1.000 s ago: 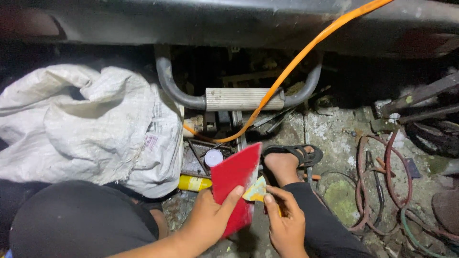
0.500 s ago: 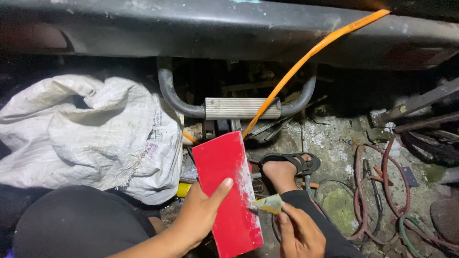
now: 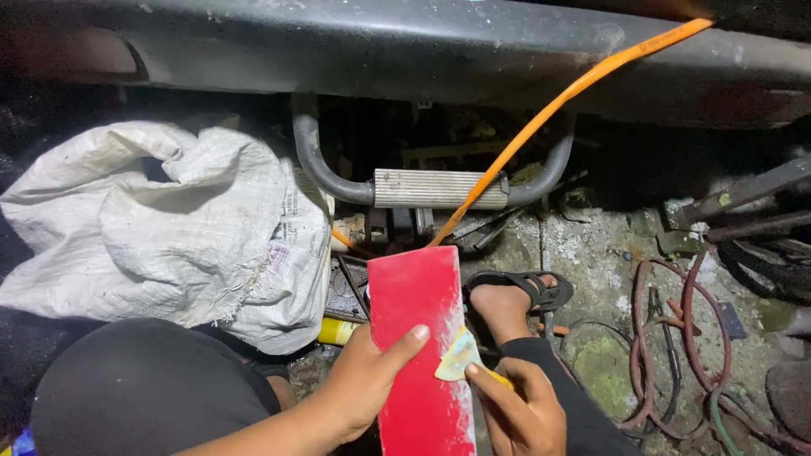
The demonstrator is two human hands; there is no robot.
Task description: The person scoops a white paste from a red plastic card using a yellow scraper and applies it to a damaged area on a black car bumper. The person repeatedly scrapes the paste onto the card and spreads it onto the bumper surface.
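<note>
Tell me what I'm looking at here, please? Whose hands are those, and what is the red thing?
The picture comes from a camera worn on a person's head, looking down, so you see that person's own two hands. The left hand holds a flat red board upright. The right hand presses a small scraper, smeared with pale paste, against the board's edge. The person sits low on a rough, dirty floor; one foot in a black sandal shows just behind the board. On the left lies a big crumpled white sack. Ahead is a grey metal step under the dark body of a vehicle, with an orange hose slanting across it. On the right lie reddish hoses in loops.
</note>
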